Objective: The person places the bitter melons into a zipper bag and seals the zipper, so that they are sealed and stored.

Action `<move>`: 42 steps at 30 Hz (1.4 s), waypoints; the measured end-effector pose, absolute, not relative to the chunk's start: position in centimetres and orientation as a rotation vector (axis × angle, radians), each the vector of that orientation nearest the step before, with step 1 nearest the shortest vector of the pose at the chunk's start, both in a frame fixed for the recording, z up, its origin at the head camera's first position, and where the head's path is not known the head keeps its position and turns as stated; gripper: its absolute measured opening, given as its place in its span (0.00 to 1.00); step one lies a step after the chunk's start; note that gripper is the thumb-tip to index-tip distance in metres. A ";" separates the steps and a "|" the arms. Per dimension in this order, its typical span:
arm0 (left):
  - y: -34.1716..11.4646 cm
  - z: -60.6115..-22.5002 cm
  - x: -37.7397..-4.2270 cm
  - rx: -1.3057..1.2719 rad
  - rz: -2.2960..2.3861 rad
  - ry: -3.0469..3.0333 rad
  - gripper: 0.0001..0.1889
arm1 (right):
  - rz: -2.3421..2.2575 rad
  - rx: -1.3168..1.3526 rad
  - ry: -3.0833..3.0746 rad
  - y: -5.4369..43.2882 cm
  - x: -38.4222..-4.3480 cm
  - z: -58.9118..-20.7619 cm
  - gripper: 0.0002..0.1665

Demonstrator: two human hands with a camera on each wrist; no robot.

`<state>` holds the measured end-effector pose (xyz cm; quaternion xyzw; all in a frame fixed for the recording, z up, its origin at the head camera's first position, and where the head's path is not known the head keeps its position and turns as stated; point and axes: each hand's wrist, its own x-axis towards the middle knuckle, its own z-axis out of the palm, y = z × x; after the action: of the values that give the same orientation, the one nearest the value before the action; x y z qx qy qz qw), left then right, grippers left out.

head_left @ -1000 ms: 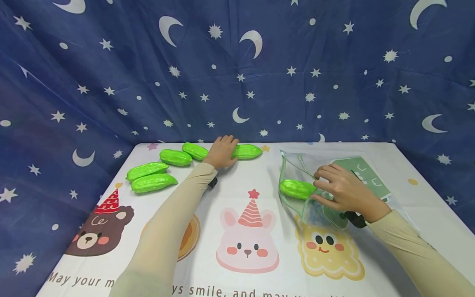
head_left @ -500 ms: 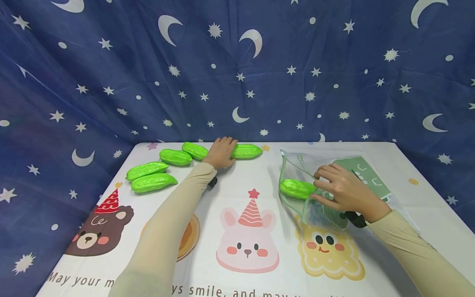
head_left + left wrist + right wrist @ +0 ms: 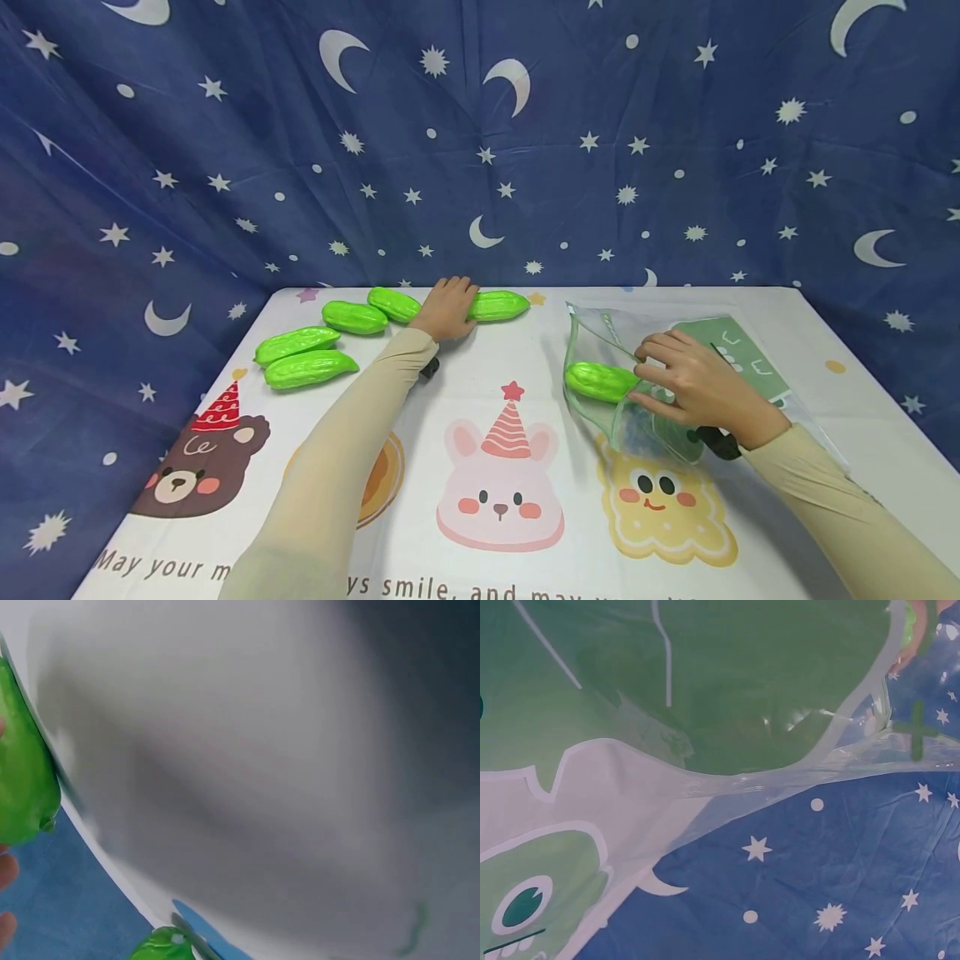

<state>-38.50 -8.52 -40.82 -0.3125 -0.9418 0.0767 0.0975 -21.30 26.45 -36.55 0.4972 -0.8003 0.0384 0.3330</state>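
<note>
The far edge of the white tablecloth (image 3: 525, 354) runs just beyond the left hand (image 3: 447, 310), with the dark blue star-and-moon curtain (image 3: 540, 200) rising behind it, while the right hand (image 3: 693, 379) sits farther in from that edge. A stretch of the cloth spans the space between the hands, and a printed pink rabbit in a party hat (image 3: 500, 492) lies on the near side of that gap. The long, glossy, bright green ridged gourd (image 3: 501, 306) reaches out from under the left hand toward the right, tapering to a blunt tip; its other end is hidden by the hand. Four similar green gourds (image 3: 354, 317) lie on the cloth to the left of the left hand, the closest just beside it. Another bright green bumpy gourd (image 3: 598, 382) lies in the mouth of a clear plastic bag with green printing (image 3: 761, 367), directly left of the right hand's fingertips. The left hand is bent over the gourd's end and grips it, with fingertips and gourd showing at the margin of the left wrist view. The right hand is partly closed, fingers curled at the bag's lip and holding it, thumb somewhat apart below them.
</note>
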 end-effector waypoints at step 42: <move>-8.4 -40.9 -38.5 -0.977 0.243 -2.786 0.27 | 0.104 1.311 -2.068 26.2 -21.3 -36.5 0.29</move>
<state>-38.48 -8.43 -40.88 -0.3286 -0.9367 0.0816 0.0893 -21.30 26.17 -36.51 0.5034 -0.7939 0.0401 0.3387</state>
